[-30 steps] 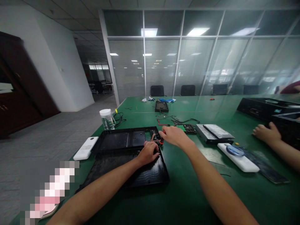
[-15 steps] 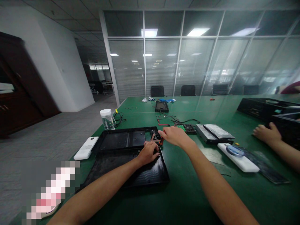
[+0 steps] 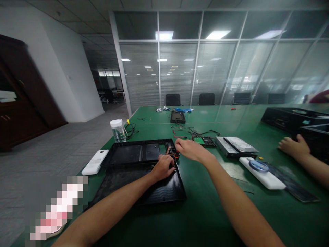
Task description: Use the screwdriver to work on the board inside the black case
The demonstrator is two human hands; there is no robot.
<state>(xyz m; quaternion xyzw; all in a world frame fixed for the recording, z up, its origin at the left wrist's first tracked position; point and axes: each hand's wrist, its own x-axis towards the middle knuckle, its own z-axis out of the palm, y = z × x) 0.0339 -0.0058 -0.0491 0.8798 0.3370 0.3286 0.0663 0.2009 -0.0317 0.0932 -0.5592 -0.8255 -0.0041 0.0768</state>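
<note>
A black plastic casing (image 3: 128, 152) with hollow sections lies in front of me, overlapping a second black panel (image 3: 164, 192) nearer to me. My left hand (image 3: 163, 166) is closed, its fingers curled over the near right edge of the casing beside some thin wires (image 3: 169, 150); the fingertips are partly hidden. In my right hand (image 3: 189, 149) is a screwdriver (image 3: 177, 155) with a red and black handle, held upright with its lower end at the casing's right corner. The tip is out of sight.
Behind the casing are a water bottle (image 3: 118, 130), loose cables and a green circuit board (image 3: 199, 140). To the right lie a silver drive-like box (image 3: 236, 144) and a white device (image 3: 262, 175). Another person's hand (image 3: 294, 145) touches a black box (image 3: 317, 139). A white device (image 3: 95, 163) sits left.
My right hand has shifted very slightly around the screwdriver handle, which now stands more upright. My left hand stays on the casing.
</note>
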